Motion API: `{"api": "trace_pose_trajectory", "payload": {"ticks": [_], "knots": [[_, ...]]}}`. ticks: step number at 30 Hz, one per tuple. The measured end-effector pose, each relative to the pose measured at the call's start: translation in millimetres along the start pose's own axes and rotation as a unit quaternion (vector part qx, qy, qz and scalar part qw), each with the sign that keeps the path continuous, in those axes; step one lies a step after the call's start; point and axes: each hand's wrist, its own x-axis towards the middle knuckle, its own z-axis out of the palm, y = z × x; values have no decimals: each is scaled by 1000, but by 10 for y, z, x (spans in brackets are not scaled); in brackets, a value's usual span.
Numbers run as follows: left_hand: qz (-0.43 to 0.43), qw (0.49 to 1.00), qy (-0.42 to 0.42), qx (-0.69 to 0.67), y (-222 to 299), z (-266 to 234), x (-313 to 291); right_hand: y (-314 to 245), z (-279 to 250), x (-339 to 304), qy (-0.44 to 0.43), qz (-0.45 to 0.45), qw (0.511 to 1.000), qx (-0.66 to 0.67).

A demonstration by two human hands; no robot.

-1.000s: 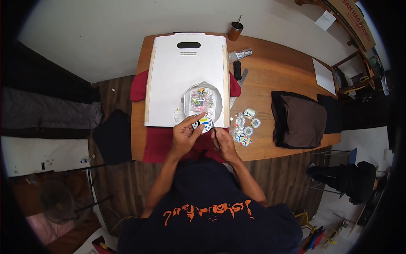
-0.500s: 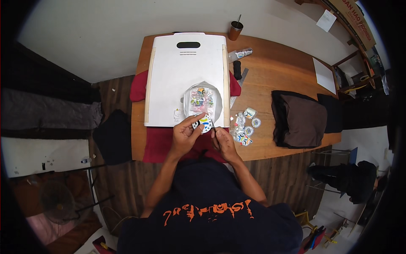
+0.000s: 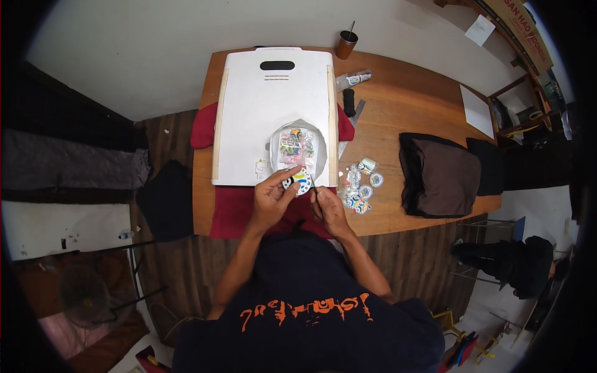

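Pinched between thumb and fingers of my left hand [image 3: 272, 198] is a round white sticker [image 3: 300, 181] with black, yellow, blue and green print. My right hand [image 3: 328, 210] is closed around a slim dark cutting tool [image 3: 314, 186], its thin blade at the sticker's right edge; whether it is scissors or a knife I cannot tell. Just beyond both hands, a white bowl-like container [image 3: 321, 149] holds several colourful printed pieces [image 3: 297, 145]. It rests on the near part of a large white board [image 3: 273, 102]. To the right of my right hand lies a group of printed cutouts and small rolls [image 3: 357, 202].
Red cloth [image 3: 233, 211] lies under the board on the wooden table [image 3: 398, 112]. Folded dark clothes [image 3: 438, 177] are at the right. A metal ruler [image 3: 357, 114], a black bundle [image 3: 349, 102], a clear printed roll [image 3: 353, 80] and a cup [image 3: 347, 46] stand or lie beyond.
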Motion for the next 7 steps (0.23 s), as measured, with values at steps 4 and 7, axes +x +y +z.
{"api": "trace_pose_trajectory", "payload": {"ticks": [4,7], "knots": [[-4,1000,-1,1,-9,-13,-1,-31,11,3,-5,-6,1000,-3],[-7,1000,-2,-1,-4,-13,-2,-22,9,-6,-4,-1,1000,1]]}}
